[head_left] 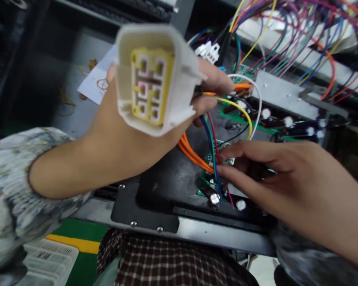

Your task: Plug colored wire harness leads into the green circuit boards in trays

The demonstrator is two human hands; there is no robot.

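Observation:
My left hand (128, 147) is closed around a white plug connector (184, 75) with a yellow insert (152, 86), held up close to the camera with its open face towards me. Yellow, white and other wires trail from its back. My right hand (274, 178) pinches at the thin red wire (217, 145) and the blue-green wire (212, 139), thumb and forefinger together. Just beneath those fingertips lies a small green circuit board (208, 186) with capacitors. Orange wires (193, 155) run to this board. Which wires sit between the right fingertips is partly hidden.
Behind is another circuit board (235, 113) with a metal plate (286, 93) and several capacitors. Bundled coloured wires (300, 43) hang at the upper right, near a white connector (208, 51). Paper (92, 85) lies at the left. A metal edge (211, 234) runs along the front, above a plastic basket (47, 262).

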